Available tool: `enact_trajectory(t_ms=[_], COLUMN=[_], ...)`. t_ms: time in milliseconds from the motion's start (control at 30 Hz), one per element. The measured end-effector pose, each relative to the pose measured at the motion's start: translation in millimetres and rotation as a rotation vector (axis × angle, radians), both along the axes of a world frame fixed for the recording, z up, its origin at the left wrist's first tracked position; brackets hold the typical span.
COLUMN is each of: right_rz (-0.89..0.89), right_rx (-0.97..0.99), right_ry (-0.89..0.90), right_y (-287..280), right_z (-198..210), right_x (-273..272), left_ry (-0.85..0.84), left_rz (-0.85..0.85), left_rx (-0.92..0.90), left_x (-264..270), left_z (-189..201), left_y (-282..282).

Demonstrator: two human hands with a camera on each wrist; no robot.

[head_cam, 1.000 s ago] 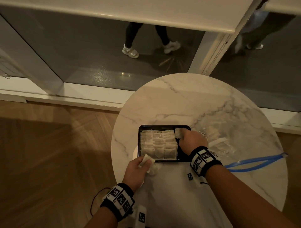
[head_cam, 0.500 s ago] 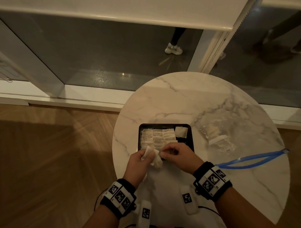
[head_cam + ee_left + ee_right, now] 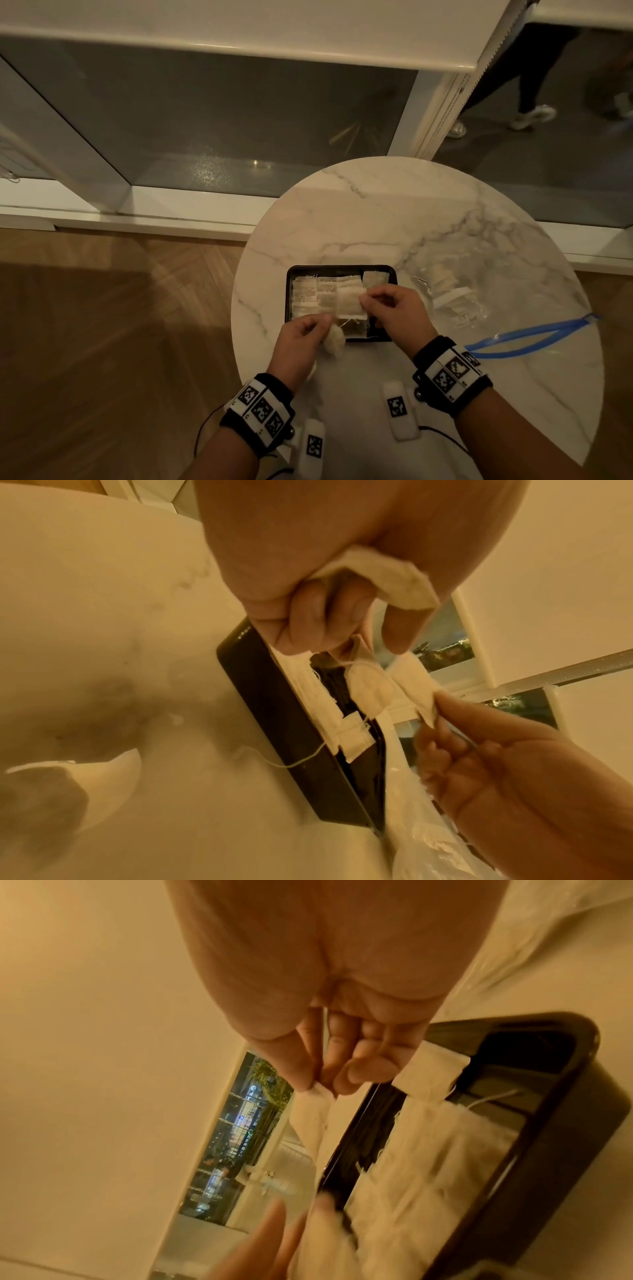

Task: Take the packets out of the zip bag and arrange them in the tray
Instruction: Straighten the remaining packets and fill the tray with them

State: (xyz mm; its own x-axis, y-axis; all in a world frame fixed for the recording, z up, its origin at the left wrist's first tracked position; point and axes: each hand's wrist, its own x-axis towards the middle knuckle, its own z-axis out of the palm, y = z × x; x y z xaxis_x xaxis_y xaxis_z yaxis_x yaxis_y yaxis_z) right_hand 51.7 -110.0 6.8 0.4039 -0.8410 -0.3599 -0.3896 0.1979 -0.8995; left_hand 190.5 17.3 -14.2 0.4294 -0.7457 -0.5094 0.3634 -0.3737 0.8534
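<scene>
White tea-bag packets already fill most of the black tray (image 3: 289,274) on the marble desk (image 3: 376,212). In the head view, the right hand (image 3: 394,305), which half a second ago met the left at the tray's near edge, now pinches a single packet (image 3: 349,301) above the rows, ready for placing. The left hand (image 3: 301,337) grips a spare packet (image 3: 334,339); the zip bag (image 3: 462,301) lies alongside.

From the left wrist, curled fingers (image 3: 308,620) clamp that spare.

From the right wrist, fingertips (image 3: 366,1072) nip the packet's corner.

Indoor lounge or lobby-like room at street level by night: a round marble-topped table (image 3: 394,219) stands on herringbone wood flooring (image 3: 102,325) beside floor-length glazing (image 3: 239,120), through which a passer-by's legs (image 3: 534,102) and pavement appear.
</scene>
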Motion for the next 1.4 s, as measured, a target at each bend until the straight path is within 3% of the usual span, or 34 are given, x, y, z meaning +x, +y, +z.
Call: enact_trajectory(t_ms=[67,133,367,467,633,833,967,1067,1167,1267,1400], right_rz=[-0.047,0.024,0.596,0.796,0.958,0.981,0.827,0.619,0.356,0.401,0.451], right_rx=[-0.055,-0.172,-0.573,-0.662,-0.668,-0.845,-0.907,-0.830,-0.622,-0.408,-0.389], right_ry=[0.104,0.279,0.866,0.994,1.094,1.096,0.984,0.825,0.604,0.566,0.656], right_y=[-15.9,-34.0,-77.7,-84.4,-85.8,-86.3,-84.0,-91.2,-97.3,-96.9,-98.2], right_z=[-6.3,-12.8,-17.2,-17.0,-19.8,-28.9,-34.6,-38.6,-42.5,-43.7,-49.9], right_x=[-8.2,-13.4,3.8,19.5,37.9,36.1,29.7,18.3,5.1,1.2,6.1], left_ry=[-0.051,-0.164,-0.290,-0.300,-0.305,-0.302,-0.298,-0.308,-0.314,-0.300,-0.278], left_rz=[0.024,-0.017,-0.056,-0.062,-0.062,-0.063,-0.058,-0.057,-0.031,0.008,0.050], left_rx=[0.063,0.155,0.225,0.221,0.203,0.192,0.186,0.178,0.158,0.160,0.170], left_x=[5.3,12.2,18.6,18.2,17.9,18.7,18.2,18.7,22.1,26.6,31.5], left_z=[-9.7,-20.4,-29.1,-31.4,-31.2,-32.2,-31.4,-30.8,-29.4,-28.4,-33.3], left_y=[4.7,10.8,16.0,15.3,15.8,16.8,16.1,15.8,17.5,20.6,23.8])
